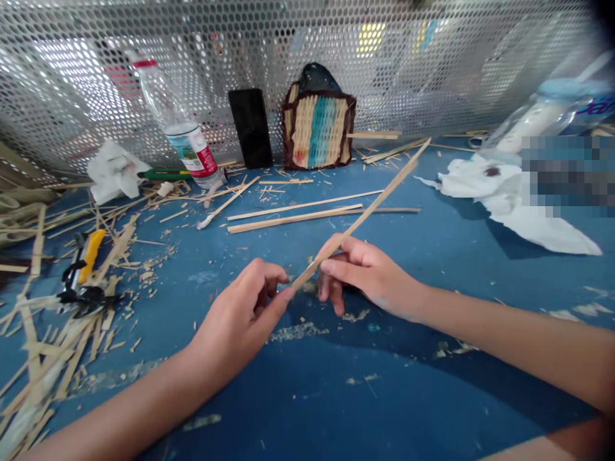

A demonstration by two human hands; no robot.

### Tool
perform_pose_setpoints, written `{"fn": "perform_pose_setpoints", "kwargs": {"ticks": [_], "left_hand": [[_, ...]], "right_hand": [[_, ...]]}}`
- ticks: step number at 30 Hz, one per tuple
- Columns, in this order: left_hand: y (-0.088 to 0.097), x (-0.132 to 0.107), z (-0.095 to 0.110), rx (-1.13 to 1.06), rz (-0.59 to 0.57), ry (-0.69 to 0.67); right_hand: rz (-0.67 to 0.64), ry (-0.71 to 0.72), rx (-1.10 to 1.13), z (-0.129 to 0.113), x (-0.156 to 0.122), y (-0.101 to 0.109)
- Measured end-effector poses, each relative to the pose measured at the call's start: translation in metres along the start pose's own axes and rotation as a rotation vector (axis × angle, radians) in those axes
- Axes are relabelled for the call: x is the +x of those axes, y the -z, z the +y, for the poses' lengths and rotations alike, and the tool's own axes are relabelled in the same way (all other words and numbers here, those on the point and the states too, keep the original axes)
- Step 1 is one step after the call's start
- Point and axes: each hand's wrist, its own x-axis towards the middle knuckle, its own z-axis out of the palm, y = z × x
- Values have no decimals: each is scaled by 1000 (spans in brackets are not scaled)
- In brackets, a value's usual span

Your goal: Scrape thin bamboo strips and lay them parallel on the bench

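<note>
On the blue worktop [432, 307] before a perforated metal wall [432, 64], the left hand [240, 314] and right hand [365, 272] both pinch a thin bamboo strip [375, 202].

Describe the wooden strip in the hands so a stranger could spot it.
On the blue table, find the two hands at the middle. The strip runs from the left hand through the right hand, slanting up-right. Unlike the strips lying flat behind it, this one is held off the table.
</note>
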Motion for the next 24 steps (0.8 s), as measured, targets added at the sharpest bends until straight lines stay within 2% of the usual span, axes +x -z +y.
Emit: {"fn": "perform_pose_setpoints", "kwargs": {"ticks": [6, 13, 19, 24], "left_hand": [[2, 1, 2, -31, -18, 39], [0, 0, 0, -33, -24, -10], [1, 4, -5, -219, -28, 81], [7, 10, -3, -359, -84, 93]], "right_hand": [[21, -40, -41, 1, 1, -1], [31, 6, -67, 1, 2, -1], [24, -61, -47, 0, 4, 2], [-28, -71, -8, -1, 5, 5]]}}
